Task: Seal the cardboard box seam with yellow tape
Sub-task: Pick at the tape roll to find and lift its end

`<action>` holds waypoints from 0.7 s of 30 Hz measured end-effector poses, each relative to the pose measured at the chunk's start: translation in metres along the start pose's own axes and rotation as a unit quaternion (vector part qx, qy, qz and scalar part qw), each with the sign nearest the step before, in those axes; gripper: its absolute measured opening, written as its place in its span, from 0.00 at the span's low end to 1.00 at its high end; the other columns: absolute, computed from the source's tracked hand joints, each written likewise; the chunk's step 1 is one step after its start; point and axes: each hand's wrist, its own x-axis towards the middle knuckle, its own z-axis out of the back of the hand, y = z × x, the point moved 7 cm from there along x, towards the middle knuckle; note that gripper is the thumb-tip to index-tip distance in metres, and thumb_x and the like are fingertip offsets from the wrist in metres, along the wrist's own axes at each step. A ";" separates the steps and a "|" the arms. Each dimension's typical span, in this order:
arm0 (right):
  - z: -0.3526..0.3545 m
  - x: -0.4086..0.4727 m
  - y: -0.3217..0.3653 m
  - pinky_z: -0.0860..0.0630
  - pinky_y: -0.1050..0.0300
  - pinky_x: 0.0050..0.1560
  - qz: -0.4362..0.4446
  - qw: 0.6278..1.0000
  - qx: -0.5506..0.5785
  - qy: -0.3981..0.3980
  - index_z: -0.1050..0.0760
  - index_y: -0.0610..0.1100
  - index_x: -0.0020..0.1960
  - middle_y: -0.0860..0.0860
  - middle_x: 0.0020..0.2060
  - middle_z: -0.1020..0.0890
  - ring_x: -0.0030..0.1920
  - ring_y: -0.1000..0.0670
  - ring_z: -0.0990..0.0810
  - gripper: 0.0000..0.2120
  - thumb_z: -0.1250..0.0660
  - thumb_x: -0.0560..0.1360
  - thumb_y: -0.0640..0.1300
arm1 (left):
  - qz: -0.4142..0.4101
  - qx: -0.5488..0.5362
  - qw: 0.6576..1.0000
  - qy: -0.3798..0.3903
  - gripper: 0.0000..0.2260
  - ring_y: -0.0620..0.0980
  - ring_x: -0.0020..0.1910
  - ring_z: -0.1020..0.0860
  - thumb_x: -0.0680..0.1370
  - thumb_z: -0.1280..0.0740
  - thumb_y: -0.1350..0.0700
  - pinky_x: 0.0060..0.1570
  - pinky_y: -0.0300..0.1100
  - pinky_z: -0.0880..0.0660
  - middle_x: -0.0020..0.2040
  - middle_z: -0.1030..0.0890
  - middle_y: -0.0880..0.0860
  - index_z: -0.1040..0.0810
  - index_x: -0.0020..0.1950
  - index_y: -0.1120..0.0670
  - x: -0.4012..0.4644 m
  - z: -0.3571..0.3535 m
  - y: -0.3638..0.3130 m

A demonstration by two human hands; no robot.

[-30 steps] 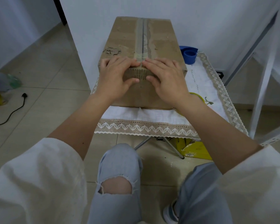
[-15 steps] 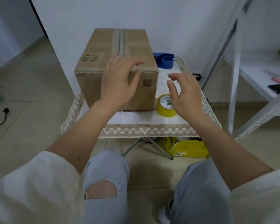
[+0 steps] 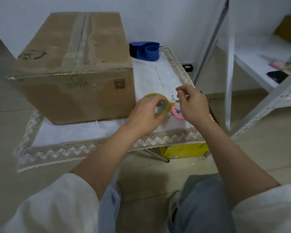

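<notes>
A closed cardboard box (image 3: 77, 68) stands on the left of a small table covered with a white lace-edged cloth (image 3: 158, 78). Old clear tape runs along its top seam (image 3: 81, 39). A roll of yellow tape (image 3: 160, 105) is just right of the box's front corner, and my left hand (image 3: 144, 115) grips it, tilted off the cloth. My right hand (image 3: 191, 103) hovers just right of the roll with thumb and forefinger pinched together; whether they hold the tape's end is too small to tell.
A blue tape dispenser (image 3: 144, 51) sits at the back behind the box. A pink embroidered patch (image 3: 177, 112) shows on the cloth. A white metal shelf (image 3: 228, 64) stands right, and a yellow package (image 3: 183, 150) lies under the table.
Both hands left the box's front edge. My left hand moved right and took hold of the yellow tape roll; my right hand came in beside it. The view shifted right.
</notes>
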 end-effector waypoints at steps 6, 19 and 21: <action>-0.008 0.010 -0.017 0.22 0.47 0.54 -0.035 0.998 0.058 -0.007 0.22 0.45 0.57 0.50 0.46 0.17 0.47 0.47 0.17 0.10 0.40 0.82 0.44 | 0.029 0.084 0.996 -0.008 0.26 0.51 0.57 0.20 0.68 0.25 0.44 0.66 0.47 0.34 0.55 0.16 0.48 0.27 0.64 0.47 0.017 -0.020 0.010; -0.001 0.014 -0.022 0.25 0.62 0.47 -0.055 0.976 0.207 -0.022 0.22 0.49 0.55 0.54 0.47 0.17 0.45 0.55 0.20 0.09 0.41 0.82 0.43 | 0.095 -0.226 0.950 -0.193 0.20 0.40 0.47 0.17 0.71 0.23 0.55 0.51 0.37 0.22 0.44 0.15 0.46 0.20 0.62 0.50 0.017 0.000 0.013; 0.003 0.014 -0.020 0.23 0.60 0.48 -0.063 0.974 0.216 -0.033 0.21 0.49 0.55 0.53 0.47 0.17 0.46 0.55 0.19 0.09 0.41 0.82 0.44 | 0.092 -0.292 0.930 -0.206 0.19 0.38 0.44 0.18 0.72 0.24 0.59 0.49 0.33 0.23 0.44 0.16 0.46 0.21 0.62 0.53 0.019 -0.002 0.009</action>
